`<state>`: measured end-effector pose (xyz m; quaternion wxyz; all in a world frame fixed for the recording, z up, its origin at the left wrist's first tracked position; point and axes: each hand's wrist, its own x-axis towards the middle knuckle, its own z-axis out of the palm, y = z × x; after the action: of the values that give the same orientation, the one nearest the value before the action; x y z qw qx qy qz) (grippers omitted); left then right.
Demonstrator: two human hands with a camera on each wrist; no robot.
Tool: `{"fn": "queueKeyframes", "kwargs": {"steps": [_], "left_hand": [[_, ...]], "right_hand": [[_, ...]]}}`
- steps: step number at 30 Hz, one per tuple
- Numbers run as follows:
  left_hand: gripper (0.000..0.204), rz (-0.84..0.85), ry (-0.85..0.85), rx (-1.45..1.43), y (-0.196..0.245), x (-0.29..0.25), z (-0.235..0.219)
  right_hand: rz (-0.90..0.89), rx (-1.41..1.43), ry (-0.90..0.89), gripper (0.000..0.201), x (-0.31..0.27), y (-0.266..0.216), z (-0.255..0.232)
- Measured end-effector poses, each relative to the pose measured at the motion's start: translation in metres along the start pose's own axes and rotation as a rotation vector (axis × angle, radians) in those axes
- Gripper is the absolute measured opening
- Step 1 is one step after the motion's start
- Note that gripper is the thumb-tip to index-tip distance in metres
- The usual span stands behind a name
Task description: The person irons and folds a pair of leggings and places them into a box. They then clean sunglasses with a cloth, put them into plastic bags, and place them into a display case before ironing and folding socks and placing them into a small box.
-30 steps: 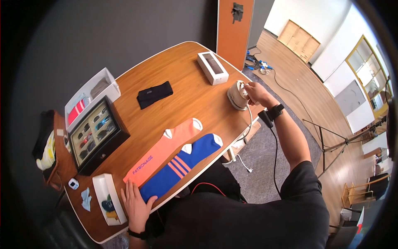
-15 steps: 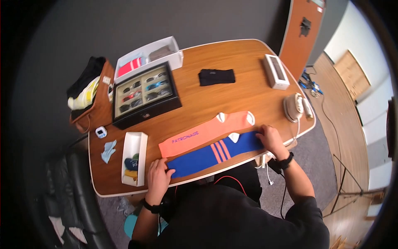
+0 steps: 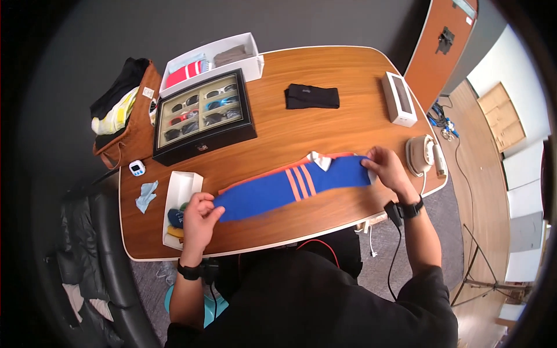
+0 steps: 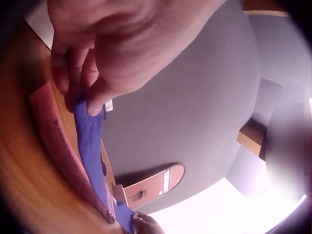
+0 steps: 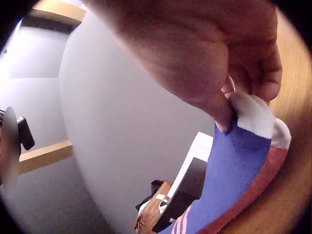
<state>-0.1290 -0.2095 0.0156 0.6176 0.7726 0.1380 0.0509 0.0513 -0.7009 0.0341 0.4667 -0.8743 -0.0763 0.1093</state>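
Both hands stretch a blue sock [image 3: 261, 194] with orange stripes and white heel and toe between them. My left hand [image 3: 200, 217] pinches its cuff end, thumb against fingers, as the left wrist view also shows. At the other end my right hand [image 3: 390, 169] pinches the sock by the white toe [image 5: 256, 117]. Beneath it on the table lies an orange sock [image 4: 58, 141], mostly covered by the blue one in the head view. In the left wrist view the blue cuff is lifted clear of the orange sock.
Behind the socks are a black sunglasses case [image 3: 203, 148], a white box [image 3: 255, 64] with folded cloths and a folded black cloth [image 3: 313, 97]. A small iron [image 3: 419, 155] and a white windowed box [image 3: 400, 98] stand right. By my left hand is a narrow white tray [image 3: 184, 184].
My right hand left the iron and took the blue sock's toe; my left hand took its cuff. The blue sock has moved off the table, back over the orange one.
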Motion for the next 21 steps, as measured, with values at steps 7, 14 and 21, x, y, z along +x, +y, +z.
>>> {"fn": "queueKeyframes", "kwargs": {"steps": [7,14,21], "left_hand": [[0.041,0.106,0.09,0.436,-0.041,0.028,0.019],[0.045,0.034,0.109,0.552,-0.017,0.022,0.019],[0.058,0.492,0.168,0.955,0.026,0.017,0.039]], "right_hand": [[0.016,-0.325,0.107,0.028,0.038,0.013,0.025],[0.066,-0.286,0.099,0.029,0.032,-0.001,0.029],[-0.3,-0.502,0.26,0.039,0.013,-0.023,0.045]]}}
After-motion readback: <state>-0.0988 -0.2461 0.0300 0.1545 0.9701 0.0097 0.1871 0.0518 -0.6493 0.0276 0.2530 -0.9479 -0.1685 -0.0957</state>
